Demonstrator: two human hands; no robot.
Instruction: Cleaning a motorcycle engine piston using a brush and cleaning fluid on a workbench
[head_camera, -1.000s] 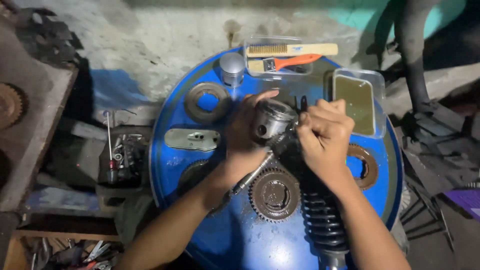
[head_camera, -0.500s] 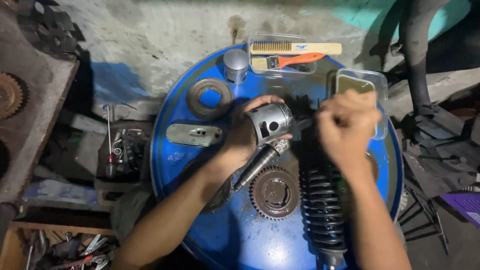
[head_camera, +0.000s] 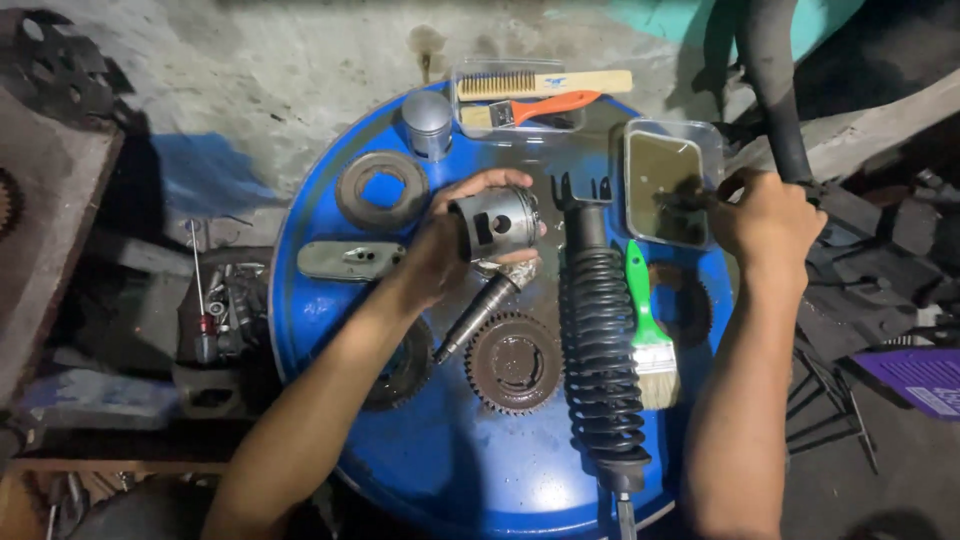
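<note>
A person works over the round blue top of a drum (head_camera: 330, 300) that serves as a bench. The left hand (head_camera: 450, 245) is curled around a grey metal piston (head_camera: 495, 222), fingers over its crown side and thumb beneath, holding it just above the drum's middle, with a pin hole showing in its skirt. The right hand (head_camera: 765, 215) is closed at the edge of a clear rectangular tray (head_camera: 712, 140) on the drum's far right; its fingertips pinch something small and dark over the tray, too blurred to identify. The tray holds a shallow pool of murky brownish liquid. Behind it, a second clear tray (head_camera: 470, 125) contains a wooden-handled wire brush (head_camera: 545, 82) and an orange-handled brush (head_camera: 535, 110). A second piston (head_camera: 428, 122) stands upright just beside that tray. Across the drum lie a black coil-spring shock absorber (head_camera: 598, 340), a green-handled paintbrush (head_camera: 650, 335) touching its right side, a rusty toothed gear (head_camera: 513, 362), a dark shaft (head_camera: 480, 315) beneath the left hand, a rusty ring (head_camera: 381, 188) and a flat oval metal plate (head_camera: 350, 260)
</note>
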